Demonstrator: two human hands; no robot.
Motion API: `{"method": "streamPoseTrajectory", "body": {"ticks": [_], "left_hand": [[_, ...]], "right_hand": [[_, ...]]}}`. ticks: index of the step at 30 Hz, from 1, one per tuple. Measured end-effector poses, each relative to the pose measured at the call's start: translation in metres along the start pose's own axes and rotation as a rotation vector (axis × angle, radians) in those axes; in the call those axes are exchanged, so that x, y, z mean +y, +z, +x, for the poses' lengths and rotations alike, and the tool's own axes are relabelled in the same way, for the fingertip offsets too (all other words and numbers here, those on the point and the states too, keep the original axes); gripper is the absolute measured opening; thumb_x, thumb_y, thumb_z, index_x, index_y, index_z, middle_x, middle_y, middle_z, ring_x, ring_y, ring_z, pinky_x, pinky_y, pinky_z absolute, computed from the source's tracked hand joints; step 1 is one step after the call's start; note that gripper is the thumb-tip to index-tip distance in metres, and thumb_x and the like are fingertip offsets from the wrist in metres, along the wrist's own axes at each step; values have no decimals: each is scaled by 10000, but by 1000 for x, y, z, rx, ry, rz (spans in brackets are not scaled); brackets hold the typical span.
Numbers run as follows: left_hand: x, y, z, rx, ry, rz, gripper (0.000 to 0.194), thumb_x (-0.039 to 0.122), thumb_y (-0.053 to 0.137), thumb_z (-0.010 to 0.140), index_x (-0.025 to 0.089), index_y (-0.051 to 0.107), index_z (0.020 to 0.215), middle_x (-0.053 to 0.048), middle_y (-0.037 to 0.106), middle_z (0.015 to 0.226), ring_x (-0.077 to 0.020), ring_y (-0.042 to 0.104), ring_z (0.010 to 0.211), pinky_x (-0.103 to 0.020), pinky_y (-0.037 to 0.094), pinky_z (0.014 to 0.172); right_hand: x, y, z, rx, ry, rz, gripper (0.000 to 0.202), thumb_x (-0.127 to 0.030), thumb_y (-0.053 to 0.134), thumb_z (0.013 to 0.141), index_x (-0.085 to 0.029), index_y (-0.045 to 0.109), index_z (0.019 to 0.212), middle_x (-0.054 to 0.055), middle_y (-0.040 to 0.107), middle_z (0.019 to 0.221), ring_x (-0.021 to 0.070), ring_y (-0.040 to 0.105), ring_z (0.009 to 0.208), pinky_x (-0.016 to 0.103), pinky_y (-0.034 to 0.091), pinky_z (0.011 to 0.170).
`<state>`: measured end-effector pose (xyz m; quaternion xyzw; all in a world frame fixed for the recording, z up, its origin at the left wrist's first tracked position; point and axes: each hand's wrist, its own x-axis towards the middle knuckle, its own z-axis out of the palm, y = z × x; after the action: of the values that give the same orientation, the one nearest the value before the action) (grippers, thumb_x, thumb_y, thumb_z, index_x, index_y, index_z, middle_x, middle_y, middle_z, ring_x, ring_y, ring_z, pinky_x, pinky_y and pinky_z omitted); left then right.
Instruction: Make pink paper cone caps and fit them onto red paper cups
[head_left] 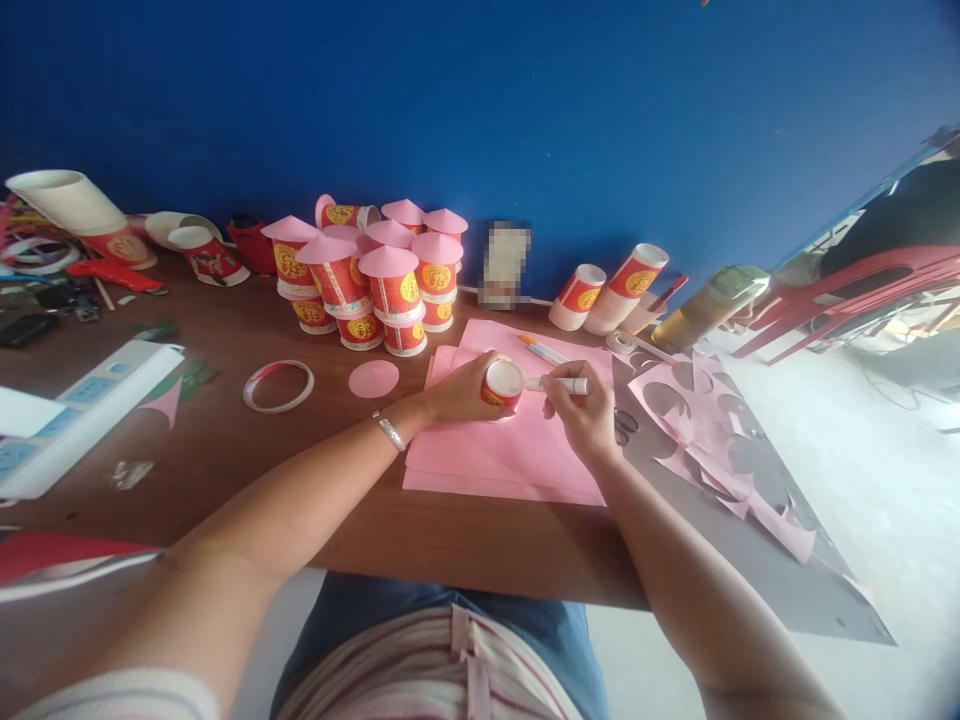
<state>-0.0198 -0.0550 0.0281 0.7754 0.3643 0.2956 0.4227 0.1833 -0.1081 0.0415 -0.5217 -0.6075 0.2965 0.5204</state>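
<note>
Strip (90, 415) with sockets: it lies well left of the pink paper (487, 475). Nearer the paper are the tape roll (249, 390) and, behind and to its left, stacked cups (394, 297) with pink cone tops. A pink disc (373, 379) lies just left of it.

Over the paper, my left hand (469, 392) curls around a red cup (504, 378), white end up. My right hand (589, 410) pinches a white tube (576, 385), its tip at the cup's edge; I can't tell whether they touch. I judge this to be work along that edge: moving the tip calls for a steady cup, a light pinch and an even pace.

Pens (544, 350) lie on the paper towards its back. Scissors (626, 421) are at its right edge, two cups (581, 297) (641, 280) stand behind its right side, and scraps (705, 450) are to its right.
</note>
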Motion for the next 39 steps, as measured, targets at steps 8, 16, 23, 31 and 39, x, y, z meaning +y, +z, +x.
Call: {"method": "streamPoseTrajectory", "body": {"ticks": [8,16,23,31,39], "left_hand": [[2,-1,2,-18,19,-29,410,300,786,686,226,494,965,-27,633,1000,-220,635,906,-352,533,718],[-1,-1,0,-36,14,-24,443,321,782,699,227,508,1034,-41,632,1073,-223,639,933,-361,546,763],[-2,-1,1,-77,19,-50,432,308,781,712,223,492,1022,-34,611,1027,-205,622,892,-337,525,735],[-5,-3,1,-68,27,-81,462,347,812,715,216,505,1036,-24,627,1037,-208,616,926,-343,512,794],[-13,-2,4,76,53,-112,528,381,844,685,204,523,1065,-30,657,1004,-219,629,925,-359,522,832]], "right_hand": [[-3,-2,3,-42,-2,-12,166,-352,678,862,-231,579,806,-67,592,542,130,574,487,280,435,517],[3,-4,7,-11,45,88,202,-366,703,838,-233,554,811,-72,588,538,122,554,471,262,443,490],[4,-4,9,-60,73,112,240,-377,742,805,-228,554,800,-76,585,575,110,553,456,257,464,468],[15,-4,12,78,99,130,216,-405,721,841,-228,600,861,-78,586,539,117,560,478,262,472,513],[34,-1,20,-12,233,275,452,-499,850,713,-203,667,1002,16,750,861,155,701,710,297,569,640]]}}
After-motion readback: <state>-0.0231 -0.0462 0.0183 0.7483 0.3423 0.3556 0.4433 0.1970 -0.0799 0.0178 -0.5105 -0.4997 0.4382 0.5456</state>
